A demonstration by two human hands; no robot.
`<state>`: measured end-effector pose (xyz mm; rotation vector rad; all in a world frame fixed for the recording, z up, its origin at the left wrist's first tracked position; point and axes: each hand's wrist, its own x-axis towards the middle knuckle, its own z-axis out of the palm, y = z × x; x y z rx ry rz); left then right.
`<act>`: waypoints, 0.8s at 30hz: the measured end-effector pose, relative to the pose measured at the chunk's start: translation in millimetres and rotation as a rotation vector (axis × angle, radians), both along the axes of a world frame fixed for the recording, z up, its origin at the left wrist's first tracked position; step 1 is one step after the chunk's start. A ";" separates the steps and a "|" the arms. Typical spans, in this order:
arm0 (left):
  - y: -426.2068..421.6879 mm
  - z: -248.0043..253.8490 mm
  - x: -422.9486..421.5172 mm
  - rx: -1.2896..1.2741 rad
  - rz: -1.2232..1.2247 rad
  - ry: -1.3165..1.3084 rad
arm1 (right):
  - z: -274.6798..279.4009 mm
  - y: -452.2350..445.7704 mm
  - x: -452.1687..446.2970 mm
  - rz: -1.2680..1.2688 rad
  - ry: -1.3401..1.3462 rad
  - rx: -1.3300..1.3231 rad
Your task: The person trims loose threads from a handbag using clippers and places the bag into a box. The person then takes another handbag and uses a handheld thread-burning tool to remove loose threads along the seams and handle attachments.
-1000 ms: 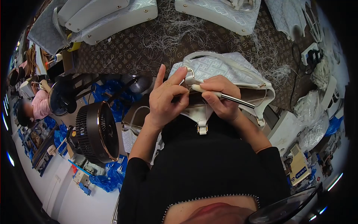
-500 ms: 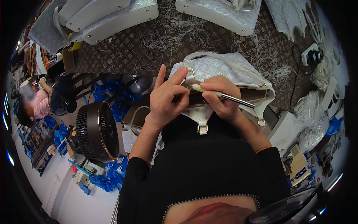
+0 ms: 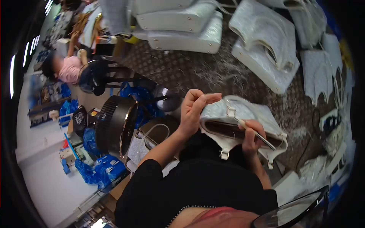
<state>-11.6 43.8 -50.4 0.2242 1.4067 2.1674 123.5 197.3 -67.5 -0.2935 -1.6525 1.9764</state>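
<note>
My left hand point(image 3: 194, 112) is raised at the left end of a white patterned handbag point(image 3: 262, 114). Its thumb is pressed against the fingers, and whatever they pinch is too small to make out. In my right hand point(image 3: 252, 138) is a slim, pen-like hand tool point(image 3: 266, 140) with a cream end and a shiny metal shaft. Its cream end points up and left, near a metal strap ring point(image 3: 230, 111) on the bag. The handbag lies tilted against my lap with its mouth open towards me, showing a brown lining. A strap tab with a buckle point(image 3: 224, 154) hangs from its near edge.
Finished-looking white bags point(image 3: 186, 41) stand at the back of the brown patterned table, with another white bag point(image 3: 266, 49) further right. Loose thread point(image 3: 216, 74) litters the tabletop. On my left are a black fan point(image 3: 116, 127) and, farther off, a person in pink point(image 3: 70, 70).
My hands have moved apart: the left went up and away, the right stayed by the bag with the tool. The camera view has swung, shifting the surroundings rightward.
</note>
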 end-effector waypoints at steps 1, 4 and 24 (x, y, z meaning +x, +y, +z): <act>1.8 2.9 -7.5 0.047 0.087 -0.096 | -6.1 -1.1 4.9 -0.017 -0.013 -0.005; 2.4 7.1 -8.7 -0.427 -0.318 0.205 | -12.2 -2.6 -0.6 -0.080 0.033 -0.021; 8.4 28.5 -83.1 -0.808 -0.649 0.543 | 68.5 70.6 7.8 -0.374 -0.206 0.285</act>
